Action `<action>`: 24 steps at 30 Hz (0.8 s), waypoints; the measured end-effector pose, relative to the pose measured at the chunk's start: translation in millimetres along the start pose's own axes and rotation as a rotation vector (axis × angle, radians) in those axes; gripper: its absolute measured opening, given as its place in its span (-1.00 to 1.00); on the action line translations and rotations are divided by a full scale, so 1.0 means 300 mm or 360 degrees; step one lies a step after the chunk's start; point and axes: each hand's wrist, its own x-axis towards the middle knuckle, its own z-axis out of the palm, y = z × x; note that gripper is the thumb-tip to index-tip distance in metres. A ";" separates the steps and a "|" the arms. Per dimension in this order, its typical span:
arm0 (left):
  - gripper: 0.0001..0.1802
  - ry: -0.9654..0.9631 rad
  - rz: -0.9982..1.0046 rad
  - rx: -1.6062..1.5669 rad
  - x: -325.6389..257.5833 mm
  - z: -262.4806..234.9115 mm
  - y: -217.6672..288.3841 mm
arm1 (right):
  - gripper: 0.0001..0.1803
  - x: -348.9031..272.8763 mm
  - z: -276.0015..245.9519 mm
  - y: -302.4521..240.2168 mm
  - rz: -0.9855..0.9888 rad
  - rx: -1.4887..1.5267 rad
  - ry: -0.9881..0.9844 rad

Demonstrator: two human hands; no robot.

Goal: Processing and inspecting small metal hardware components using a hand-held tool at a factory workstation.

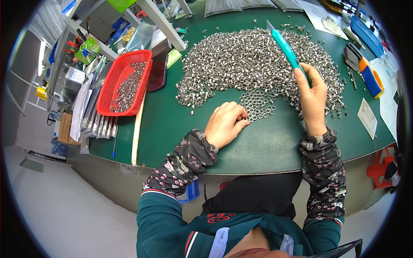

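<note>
A wide heap of small metal rings [241,60] is spread over the green table [193,150]. At its near edge a flat single layer of rings [258,103] lies with the holes facing up. My left hand [226,124] rests on the table at the left of this layer, thumb and forefinger closed at a ring by its near corner; the fingertips partly hide it. My right hand [313,92] is raised over the heap's right side. It grips a teal utility knife [285,46], whose blade points up and away to the left.
To the left, a red plastic basket [144,92] holds more rings, beside a dark tray [158,73] and stacked plastic bags [97,114]. At right lie a blue and orange tape dispenser [371,78], a paper card [367,118] and a blue tray [365,35]. A metal frame [161,23] stands at back left.
</note>
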 end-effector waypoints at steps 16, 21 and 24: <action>-0.89 0.0367 -0.0672 -0.2594 -0.051 -0.099 -0.177 | -0.75 -0.092 0.056 -0.075 -0.0253 -0.0272 -0.1018; -0.88 0.0325 -0.0648 -0.2677 -0.049 -0.091 -0.192 | -0.76 -0.094 0.061 -0.069 -0.0209 -0.0290 -0.1074; -0.85 0.0325 -0.0657 -0.2609 -0.048 -0.090 -0.175 | -0.75 -0.097 0.062 -0.064 -0.0220 -0.0306 -0.1065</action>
